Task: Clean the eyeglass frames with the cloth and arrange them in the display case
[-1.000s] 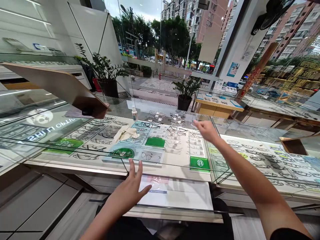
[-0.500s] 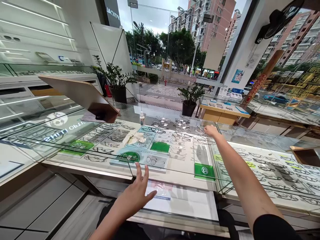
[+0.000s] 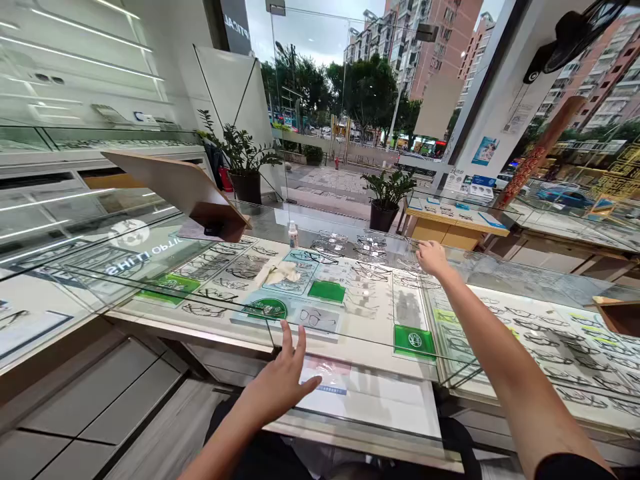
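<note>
My right hand point(image 3: 432, 257) reaches far across the glass counter. Its fingers are closed on a thin, dark-framed pair of eyeglasses point(image 3: 411, 240), seen only faintly. My left hand point(image 3: 280, 383) hovers with fingers spread at the counter's front edge and holds nothing. Beyond it, on the counter, a blue-tinted mat point(image 3: 323, 324) shows a glasses drawing. Behind that are a crumpled pale cloth point(image 3: 283, 272), a black-framed pair of glasses point(image 3: 314, 257) and a small white spray bottle point(image 3: 293, 235). Two groups of packaged glasses point(image 3: 371, 245) lie along the far side.
Rows of frames lie under the glass at left and right, with green cards point(image 3: 415, 341) among them. A tilted wooden-backed mirror or panel point(image 3: 187, 190) stands at left. Potted plants point(image 3: 384, 215) stand beyond the counter, near a small wooden display table point(image 3: 450, 223).
The view has shifted, so the counter appears a little to the right. My right hand has risen slightly from the glass with the eyeglasses. My left hand keeps its spread pose.
</note>
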A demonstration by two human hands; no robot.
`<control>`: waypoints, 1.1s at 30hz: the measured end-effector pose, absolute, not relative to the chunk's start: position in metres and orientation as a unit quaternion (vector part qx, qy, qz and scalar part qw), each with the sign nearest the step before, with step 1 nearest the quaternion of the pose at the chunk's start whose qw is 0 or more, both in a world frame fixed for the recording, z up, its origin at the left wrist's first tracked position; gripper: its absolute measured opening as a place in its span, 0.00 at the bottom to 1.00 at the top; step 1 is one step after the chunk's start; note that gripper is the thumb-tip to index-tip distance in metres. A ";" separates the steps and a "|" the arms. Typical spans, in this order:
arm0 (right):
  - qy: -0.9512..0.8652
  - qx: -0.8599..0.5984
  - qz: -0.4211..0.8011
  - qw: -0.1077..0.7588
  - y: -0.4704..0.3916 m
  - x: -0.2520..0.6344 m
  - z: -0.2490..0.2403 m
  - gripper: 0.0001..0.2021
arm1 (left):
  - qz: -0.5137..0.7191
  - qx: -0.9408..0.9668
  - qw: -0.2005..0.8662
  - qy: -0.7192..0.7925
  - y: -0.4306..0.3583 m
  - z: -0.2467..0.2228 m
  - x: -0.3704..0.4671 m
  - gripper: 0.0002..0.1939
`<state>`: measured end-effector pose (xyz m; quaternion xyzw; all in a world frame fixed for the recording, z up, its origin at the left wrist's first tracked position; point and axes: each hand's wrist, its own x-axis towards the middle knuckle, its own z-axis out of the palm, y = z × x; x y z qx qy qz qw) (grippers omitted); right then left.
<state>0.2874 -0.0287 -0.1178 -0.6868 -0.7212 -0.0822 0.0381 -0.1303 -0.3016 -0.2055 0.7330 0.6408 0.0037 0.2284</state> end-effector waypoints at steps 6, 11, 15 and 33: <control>-0.827 -0.546 -0.074 0.113 -0.132 0.267 -0.081 0.31 | 0.007 0.738 0.201 0.644 -0.302 -0.210 -0.130 0.51; -0.878 -0.432 0.193 0.073 -0.254 0.236 -0.059 0.32 | 0.006 0.738 0.178 0.651 -0.302 -0.212 -0.129 0.52; -0.836 -0.404 0.367 -0.059 -0.308 0.213 -0.075 0.33 | -0.001 0.738 0.164 0.654 -0.303 -0.215 -0.131 0.52; -0.743 -0.668 -0.046 0.025 -0.154 0.211 -0.331 0.41 | -0.001 0.745 0.144 0.652 -0.301 -0.212 -0.130 0.51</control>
